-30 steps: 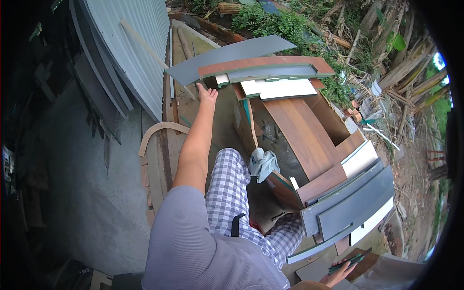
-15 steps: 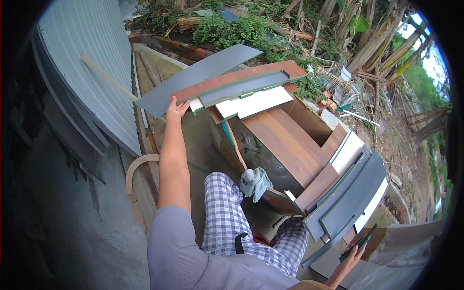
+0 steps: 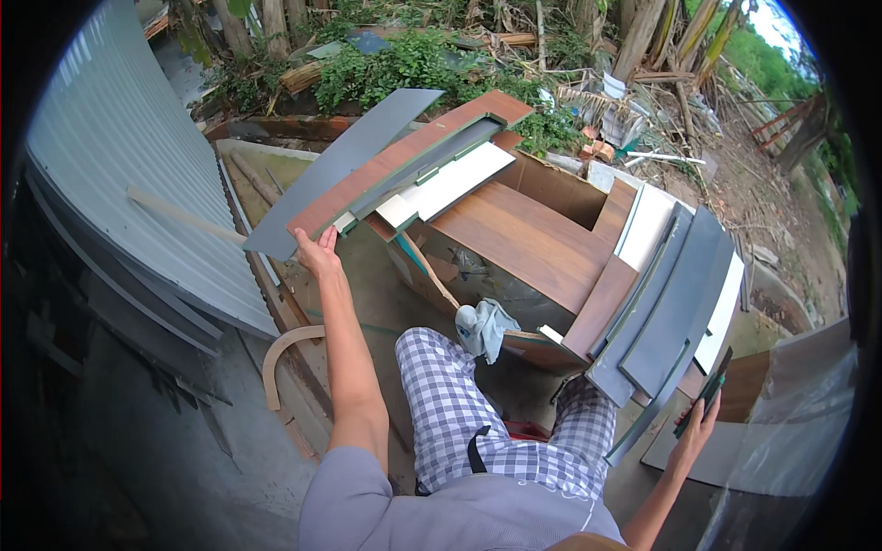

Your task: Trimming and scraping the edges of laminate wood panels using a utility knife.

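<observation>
My left hand point(image 3: 317, 250) grips the near left end of a long reddish-brown board point(image 3: 404, 159), which is tilted up on its edge. Beneath that board lie a grey strip point(image 3: 411, 165) and white strips point(image 3: 469, 179). A wide grey panel point(image 3: 344, 165) rests behind it, close to my left fingers. Over at the lower right, my right hand point(image 3: 698, 427) is closed around a narrow dark strip with green edging point(image 3: 709, 395). Dark grey boards point(image 3: 675, 303) lie in an overlapping stack just left of that hand, on the right end of a large open cardboard box point(image 3: 551, 181).
A broad wood-grain board point(image 3: 528, 243) spans the box. A pale blue cloth point(image 3: 487, 328) hangs on its near edge, by my knee. Corrugated metal sheet point(image 3: 138, 174) stands at the left, near a curved wooden strip point(image 3: 280, 358). Clear plastic sheeting point(image 3: 781, 441) hangs lower right.
The reddish-brown board has tipped up, lifting off the grey strip beneath it, with my left hand at its end. My right hand has risen slightly with the dark strip. The view has shifted.
</observation>
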Demonstrator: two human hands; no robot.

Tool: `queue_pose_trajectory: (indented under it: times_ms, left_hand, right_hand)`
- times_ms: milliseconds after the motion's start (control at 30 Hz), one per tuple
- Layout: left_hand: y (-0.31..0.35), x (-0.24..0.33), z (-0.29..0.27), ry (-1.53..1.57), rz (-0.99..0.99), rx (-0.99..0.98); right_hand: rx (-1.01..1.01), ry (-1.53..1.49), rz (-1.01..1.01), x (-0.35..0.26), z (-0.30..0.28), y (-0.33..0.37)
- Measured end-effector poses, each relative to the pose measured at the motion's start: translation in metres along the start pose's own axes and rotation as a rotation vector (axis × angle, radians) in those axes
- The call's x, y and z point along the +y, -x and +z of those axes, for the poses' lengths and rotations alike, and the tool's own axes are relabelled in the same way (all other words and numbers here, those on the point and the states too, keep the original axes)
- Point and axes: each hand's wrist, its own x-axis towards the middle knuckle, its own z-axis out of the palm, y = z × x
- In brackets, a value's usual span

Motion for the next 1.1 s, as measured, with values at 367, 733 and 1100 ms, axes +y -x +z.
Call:
queue_pose_trajectory:
  times_ms: [367, 733, 1100]
  left_hand:
    - [0.11, 0.064, 0.065, -0.226, 0.215, -0.237]
    - [0.266, 0.117, 0.144, -0.327, 0.628, -0.588]
    - [0.321, 0.17, 0.118, -0.455, 0.958, -0.56]
  right_hand:
    - [-0.035, -0.098, 0.019, 0.017, -0.002, -0.013]
    - [0.062, -0.17, 0.023, 0.018, -0.019, -0.017]
    - [0.055, -0.176, 0.046, 0.018, -0.022, -0.039]
